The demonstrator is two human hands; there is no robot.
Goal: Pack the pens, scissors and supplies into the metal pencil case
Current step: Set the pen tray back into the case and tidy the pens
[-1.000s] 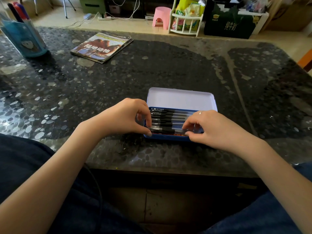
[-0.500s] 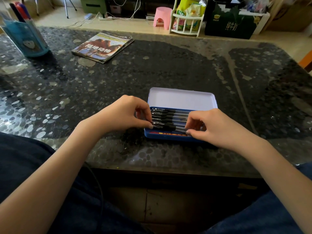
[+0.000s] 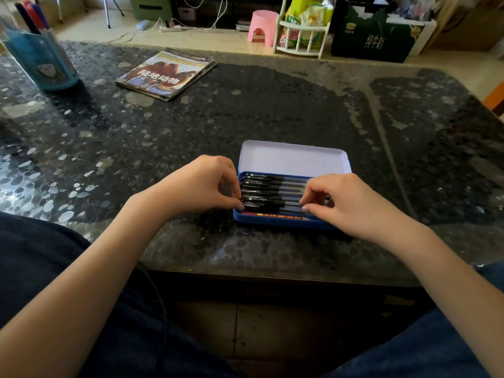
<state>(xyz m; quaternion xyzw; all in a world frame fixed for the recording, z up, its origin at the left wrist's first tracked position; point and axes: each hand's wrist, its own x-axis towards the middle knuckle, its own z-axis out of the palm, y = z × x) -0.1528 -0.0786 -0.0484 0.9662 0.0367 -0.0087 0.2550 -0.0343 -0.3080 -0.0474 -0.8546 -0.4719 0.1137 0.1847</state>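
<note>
- My left hand [image 3: 200, 184] and right hand [image 3: 346, 200] have barely shifted over the last second: each pinches one end of the nearest black pen [image 3: 268, 205], fingers [image 3: 240, 206] curled narrow around it.
- Since a second ago that pen has settled lower, into the row of pens [image 3: 270, 186] in the metal pencil case [image 3: 275, 223]; I judge the pens nearly packed.
- The case sits at the near edge of the worktop [image 3: 272, 110], lid [image 3: 293, 159] open and tilted back; a red pencil [image 3: 275, 215] lies along its front wall.
- I see no scissors here.
- Well apart: a magazine [image 3: 166, 75] and a blue pen holder [image 3: 41, 61] far left. Nothing blocks the case; my own hands cover its right end.
</note>
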